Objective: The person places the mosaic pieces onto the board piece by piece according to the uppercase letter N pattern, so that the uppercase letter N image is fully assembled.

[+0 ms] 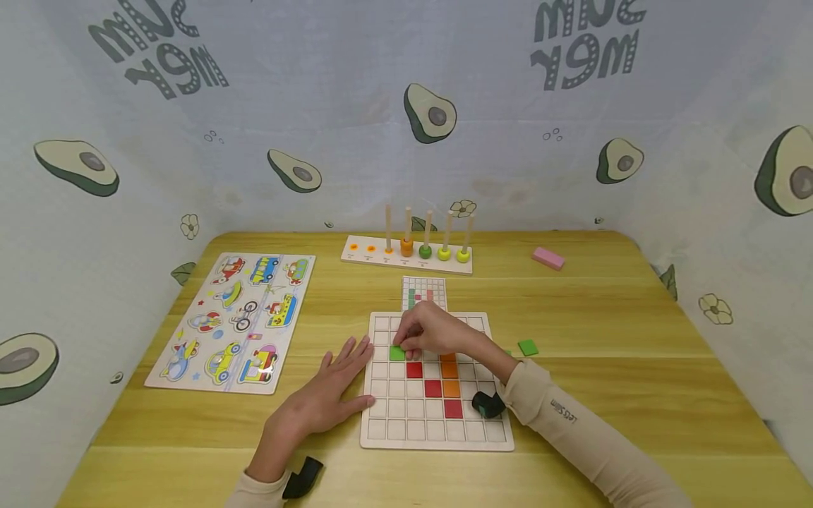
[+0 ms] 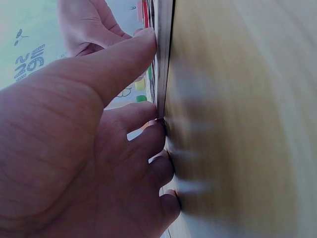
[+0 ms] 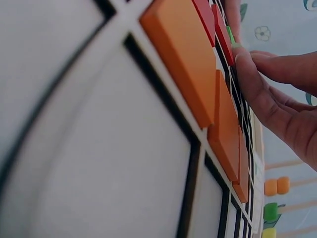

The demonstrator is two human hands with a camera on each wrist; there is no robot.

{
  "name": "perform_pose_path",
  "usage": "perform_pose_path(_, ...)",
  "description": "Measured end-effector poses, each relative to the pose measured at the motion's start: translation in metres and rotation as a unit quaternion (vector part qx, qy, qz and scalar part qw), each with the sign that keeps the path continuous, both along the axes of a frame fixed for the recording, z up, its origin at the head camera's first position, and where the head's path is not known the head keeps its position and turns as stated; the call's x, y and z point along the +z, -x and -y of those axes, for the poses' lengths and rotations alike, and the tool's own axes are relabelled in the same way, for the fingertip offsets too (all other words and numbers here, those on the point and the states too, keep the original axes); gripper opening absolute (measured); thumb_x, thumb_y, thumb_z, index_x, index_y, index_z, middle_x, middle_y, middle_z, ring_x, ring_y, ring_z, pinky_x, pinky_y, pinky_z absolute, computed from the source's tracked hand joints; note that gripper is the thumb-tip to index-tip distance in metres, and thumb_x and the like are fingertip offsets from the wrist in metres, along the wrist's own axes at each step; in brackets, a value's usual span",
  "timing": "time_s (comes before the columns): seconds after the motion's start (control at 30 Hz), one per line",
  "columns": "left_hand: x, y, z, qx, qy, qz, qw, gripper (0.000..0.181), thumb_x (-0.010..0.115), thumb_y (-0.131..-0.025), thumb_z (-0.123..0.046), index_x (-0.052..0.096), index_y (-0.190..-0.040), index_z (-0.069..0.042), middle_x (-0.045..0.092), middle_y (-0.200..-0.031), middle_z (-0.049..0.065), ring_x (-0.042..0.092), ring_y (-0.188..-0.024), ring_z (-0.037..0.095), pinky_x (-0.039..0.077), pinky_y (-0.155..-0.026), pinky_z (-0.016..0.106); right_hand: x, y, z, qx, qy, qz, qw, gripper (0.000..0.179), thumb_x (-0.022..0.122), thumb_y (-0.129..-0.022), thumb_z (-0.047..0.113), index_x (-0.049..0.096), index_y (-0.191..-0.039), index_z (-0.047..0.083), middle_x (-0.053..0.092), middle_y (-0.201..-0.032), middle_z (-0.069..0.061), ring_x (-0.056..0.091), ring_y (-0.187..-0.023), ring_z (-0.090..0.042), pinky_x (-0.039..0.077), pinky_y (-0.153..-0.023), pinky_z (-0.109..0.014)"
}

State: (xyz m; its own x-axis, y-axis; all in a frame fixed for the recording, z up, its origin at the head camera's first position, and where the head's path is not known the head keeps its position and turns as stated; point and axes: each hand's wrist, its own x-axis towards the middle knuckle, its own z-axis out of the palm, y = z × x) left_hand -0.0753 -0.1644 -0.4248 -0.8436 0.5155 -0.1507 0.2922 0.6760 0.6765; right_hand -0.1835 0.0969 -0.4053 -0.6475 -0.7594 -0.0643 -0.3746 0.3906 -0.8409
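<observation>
My right hand (image 1: 435, 328) is over the upper left part of a white gridded board (image 1: 396, 429), its thumb and fingertips pinching a light green square tile (image 1: 396, 353) at its edge. In the right wrist view, the fingertips meet the green tile (image 3: 230, 34) low against the grid. Red tiles (image 1: 433, 389) run diagonally across the board, and orange tiles (image 1: 451, 388) stand in a column beside them. To the board's left, my left hand (image 1: 320, 398) rests flat on the table with fingers spread; its thumb and fingertips touch the board's edge.
A pattern card (image 1: 438, 284) lies at the board's far edge, partly hidden by my right hand. Behind it stands a peg rack (image 1: 375, 259) with beads. A picture puzzle (image 1: 209, 353) lies left; a green tile (image 1: 528, 347) and a pink block (image 1: 548, 258) lie right.
</observation>
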Motion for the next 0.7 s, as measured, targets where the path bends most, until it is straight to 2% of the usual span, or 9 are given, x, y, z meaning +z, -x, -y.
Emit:
perform_pose_path(0.2,-0.001,0.0,0.001,-0.001,-0.002,0.002,1.0,0.079,0.069,-0.107,-0.031,0.03,-0.17,-0.004,0.02,-0.18,0.012,0.007,-0.167,0.038,0.004,-0.132,0.066,0.001,0.001,-0.002,0.022,-0.005,-0.017,0.9996,0.013,0.073,-0.096,-0.012,0.082,-0.103,-0.007,0.078,-0.094,-0.014,0.076,-0.075,-0.02,0.065,-0.072,-0.027)
perform_pose_path(0.4,-0.001,0.0,0.001,0.0,0.004,0.004,1.0,0.079,0.069,-0.107,-0.031,0.029,-0.17,-0.005,0.019,-0.18,0.009,0.005,-0.167,0.036,0.003,-0.133,0.064,0.006,0.002,-0.008,0.029,-0.03,-0.045,0.9981,0.012,0.076,-0.097,-0.005,0.081,-0.108,-0.003,0.079,-0.093,-0.007,0.073,-0.076,-0.015,0.062,-0.076,-0.022)
perform_pose_path(0.6,-0.001,0.001,0.0,0.002,0.011,0.006,0.9999,0.079,0.069,-0.107,-0.031,0.029,-0.171,-0.006,0.019,-0.18,0.008,0.005,-0.168,0.035,0.003,-0.134,0.062,0.012,0.004,-0.02,0.036,-0.036,-0.061,0.9968,0.017,0.078,-0.098,0.001,0.08,-0.114,-0.002,0.078,-0.096,-0.002,0.069,-0.081,-0.008,0.062,-0.08,-0.024)
perform_pose_path(0.7,-0.002,0.001,-0.001,0.003,0.016,0.007,0.9998,0.079,0.069,-0.107,-0.031,0.029,-0.171,-0.007,0.018,-0.18,0.007,0.004,-0.168,0.033,0.003,-0.134,0.061,0.017,0.006,-0.03,0.04,-0.032,-0.055,0.9972,0.019,0.077,-0.099,0.002,0.079,-0.117,-0.003,0.077,-0.097,-0.001,0.069,-0.084,-0.01,0.063,-0.081,-0.025)
